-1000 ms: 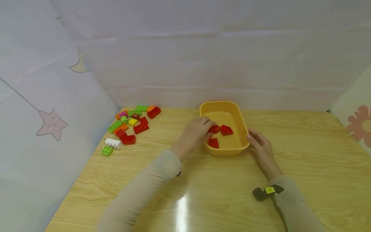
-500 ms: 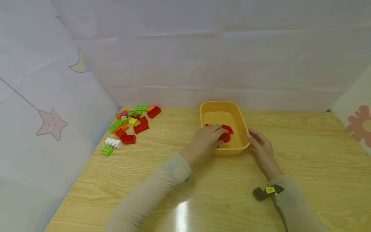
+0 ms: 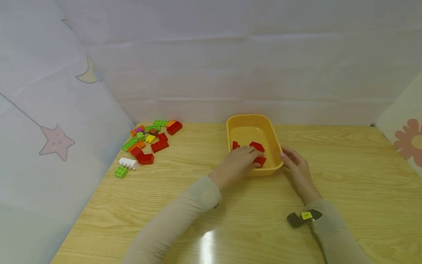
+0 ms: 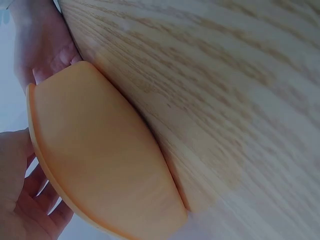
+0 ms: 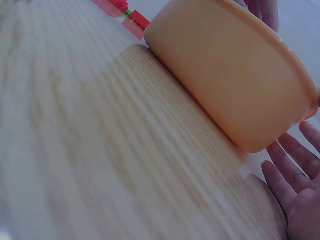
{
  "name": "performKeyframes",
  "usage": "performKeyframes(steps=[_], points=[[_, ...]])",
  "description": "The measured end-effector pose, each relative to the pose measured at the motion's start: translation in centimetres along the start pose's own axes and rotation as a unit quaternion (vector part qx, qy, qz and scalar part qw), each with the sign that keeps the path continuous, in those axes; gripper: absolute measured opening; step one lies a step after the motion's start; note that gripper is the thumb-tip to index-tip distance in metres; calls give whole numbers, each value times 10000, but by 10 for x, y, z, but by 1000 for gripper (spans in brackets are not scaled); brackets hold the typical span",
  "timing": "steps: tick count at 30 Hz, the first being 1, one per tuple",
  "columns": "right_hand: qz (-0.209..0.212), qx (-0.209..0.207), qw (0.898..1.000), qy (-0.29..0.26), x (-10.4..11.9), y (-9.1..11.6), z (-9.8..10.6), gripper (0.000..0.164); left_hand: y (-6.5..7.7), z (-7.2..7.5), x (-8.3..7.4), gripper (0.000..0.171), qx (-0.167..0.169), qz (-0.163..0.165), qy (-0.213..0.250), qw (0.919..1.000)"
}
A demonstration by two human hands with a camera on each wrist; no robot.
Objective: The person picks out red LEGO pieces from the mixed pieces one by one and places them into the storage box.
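Note:
My left hand [image 3: 235, 165] reaches over the near-left rim of a yellow-orange plastic tub [image 3: 252, 119]. Its fingers are bent over a red piece [image 3: 260, 161] on the tub's floor and seem to hold it; they hide part of it. Beyond lie an angular red piece [image 3: 257, 146] and another red piece [image 3: 235, 145] near the left wall. My right hand [image 3: 298, 170] steadies the tub's near-right corner, thumb at the rim, fingers fairly straight against the outer wall. In the right wrist view the right fingers [image 5: 292, 167] touch the tub from outside.
Several toy building bricks [image 3: 159, 146] in red, green, orange, yellow and brown lie loose at the table's left. A white brick [image 3: 128, 162] and a green brick [image 3: 121, 172] lie nearest. Behind the wooden table [image 3: 329, 154] hangs a pale sheet [image 3: 247, 73].
My left hand has moved right and nearer inside the tub with a red piece, lowering it close to the near end. The right hand and the tub have stayed in place.

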State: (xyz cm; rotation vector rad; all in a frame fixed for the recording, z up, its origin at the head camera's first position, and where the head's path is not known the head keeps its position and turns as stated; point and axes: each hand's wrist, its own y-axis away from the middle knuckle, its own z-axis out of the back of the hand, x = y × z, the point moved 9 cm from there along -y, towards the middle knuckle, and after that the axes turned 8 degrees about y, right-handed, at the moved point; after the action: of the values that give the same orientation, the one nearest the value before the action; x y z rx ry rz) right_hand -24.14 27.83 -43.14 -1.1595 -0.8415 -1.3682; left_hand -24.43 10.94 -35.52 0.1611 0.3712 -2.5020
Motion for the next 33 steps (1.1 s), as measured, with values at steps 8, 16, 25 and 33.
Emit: performKeyframes(steps=[8, 16, 25, 33], points=[[38, -31, 9998, 181, -2, 0, 1, 55, 0, -2, -1, 35, 3, 49, -57, 10000], [4, -43, 9995, 301, -2, 0, 1, 56, 3, 6, -1, 33, -283, -84, 208, 9993], [-68, -74, 9999, 66, -3, -1, 1, 55, 9, 21, 6, 27, -630, -240, 447, 9967], [-6, -91, 9999, -83, -2, -1, 0, 54, 24, 33, 30, 23, -733, 85, 382, 9965]])
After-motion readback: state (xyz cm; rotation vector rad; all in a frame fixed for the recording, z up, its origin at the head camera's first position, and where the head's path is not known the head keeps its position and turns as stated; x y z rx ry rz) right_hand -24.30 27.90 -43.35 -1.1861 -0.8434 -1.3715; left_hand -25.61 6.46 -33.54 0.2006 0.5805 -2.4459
